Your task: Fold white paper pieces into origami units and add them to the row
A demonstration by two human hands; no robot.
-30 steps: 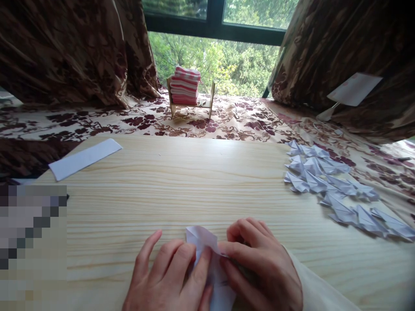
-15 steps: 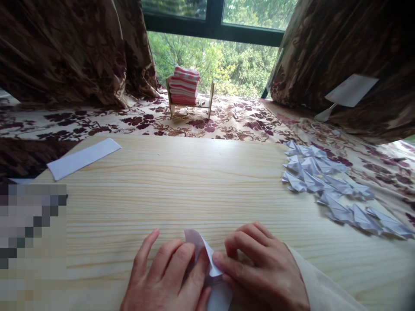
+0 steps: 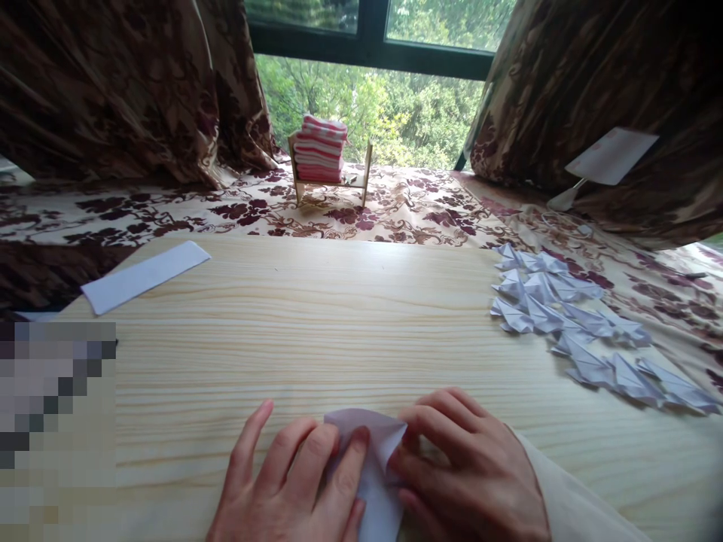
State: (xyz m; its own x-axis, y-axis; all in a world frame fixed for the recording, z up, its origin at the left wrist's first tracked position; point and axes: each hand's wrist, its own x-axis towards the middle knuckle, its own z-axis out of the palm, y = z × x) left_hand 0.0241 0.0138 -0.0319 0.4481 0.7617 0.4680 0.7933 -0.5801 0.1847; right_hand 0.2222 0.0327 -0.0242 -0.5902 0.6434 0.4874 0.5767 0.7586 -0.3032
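A small white piece of folded paper (image 3: 370,452) lies on the wooden table (image 3: 350,331) at its near edge, between my two hands. My left hand (image 3: 288,482) rests on the paper's left side with its fingers pressed flat on it. My right hand (image 3: 468,467) has its fingers curled and pinches the paper's right flap. The lower part of the paper is hidden under both hands.
Several folded white paper figures (image 3: 570,316) lie in a row on the table's right side. A white paper strip (image 3: 144,275) lies at the far left. A small wooden rack with striped cloth (image 3: 323,154) stands by the window. Brown curtains hang left and right.
The paper's upper flap stood up narrow between my fingers before; now it is spread wider and lower, pressed toward the table. Both hands stay in place.
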